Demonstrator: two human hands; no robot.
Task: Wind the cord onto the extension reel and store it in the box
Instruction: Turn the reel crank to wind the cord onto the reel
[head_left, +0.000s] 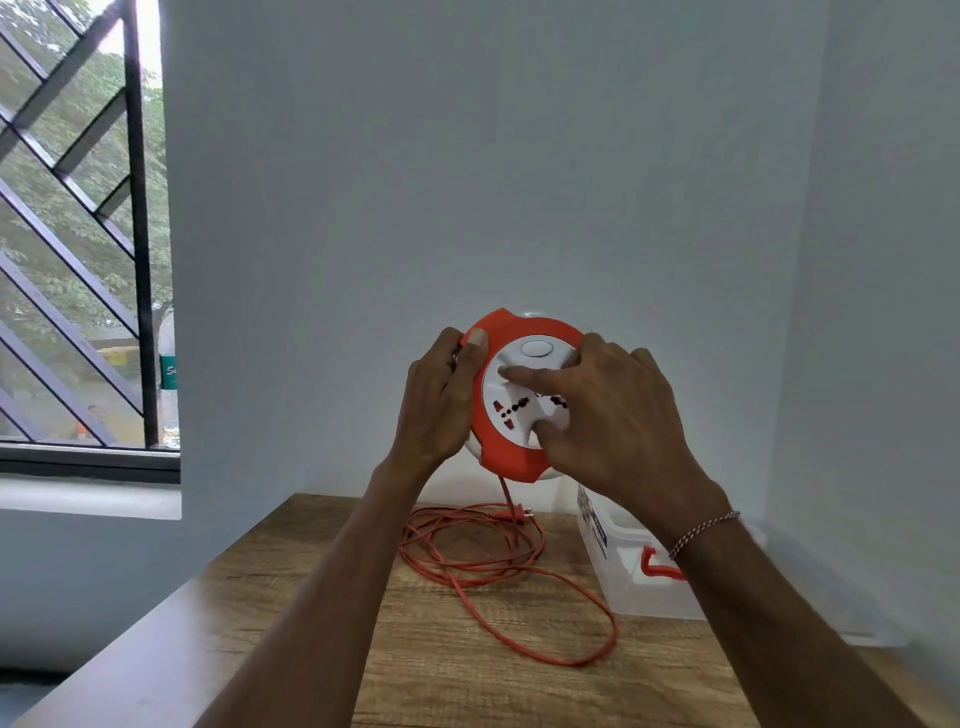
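You hold the reel (524, 395) up above the table (311, 597), your left hand (441, 400) gripping its orange rim and your right hand (608, 415) spread on its white face, fingers seemingly pressing, while the cord (498, 571) lies loosely coiled below, just beside the clear box (623, 571).
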